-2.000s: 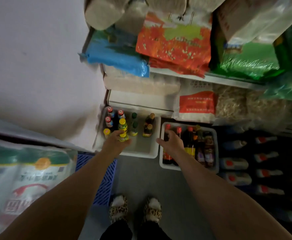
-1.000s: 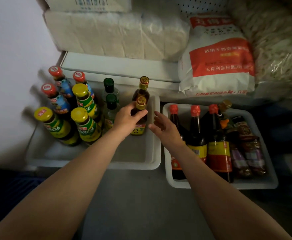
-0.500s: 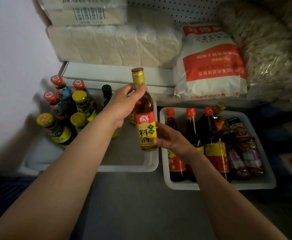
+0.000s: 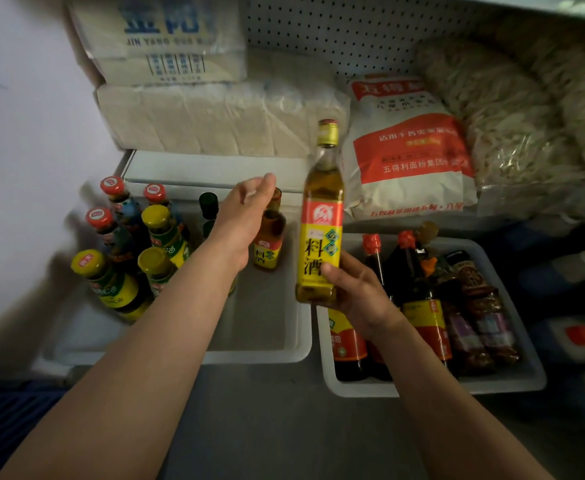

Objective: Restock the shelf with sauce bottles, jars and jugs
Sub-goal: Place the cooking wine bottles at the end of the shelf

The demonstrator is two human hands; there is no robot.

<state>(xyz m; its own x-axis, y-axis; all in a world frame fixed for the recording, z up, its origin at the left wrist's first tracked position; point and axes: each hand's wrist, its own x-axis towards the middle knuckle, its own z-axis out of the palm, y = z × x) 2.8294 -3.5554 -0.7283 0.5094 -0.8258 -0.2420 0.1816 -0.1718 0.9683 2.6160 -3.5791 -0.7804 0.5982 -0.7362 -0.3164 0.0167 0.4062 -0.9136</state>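
Observation:
My right hand [image 4: 351,292] grips the base of a tall cooking wine bottle [image 4: 320,220] with a yellow label, held upright in the air between two white bins. My left hand [image 4: 246,216] hovers with loose fingers over a second, matching cooking wine bottle [image 4: 268,242] that stands in the left bin [image 4: 260,341]; I cannot tell whether it touches its cap. That bin also holds yellow-capped bottles [image 4: 161,233], red-capped bottles [image 4: 111,202] and a green-capped bottle [image 4: 208,202]. Dark soy sauce bottles [image 4: 422,306] fill the right bin [image 4: 513,379].
On the shelf behind the bins lie stacked white packs [image 4: 215,119], a flour sack with an orange panel [image 4: 409,150] and bags of noodles [image 4: 526,116]. A white wall [image 4: 24,116] closes the left side. More bottles lie in the dark at the far right [image 4: 582,334].
The lifted cooking wine bottle passed from my left hand to my right hand and shifted right. My left hand let go and dropped toward the second bottle in the left bin.

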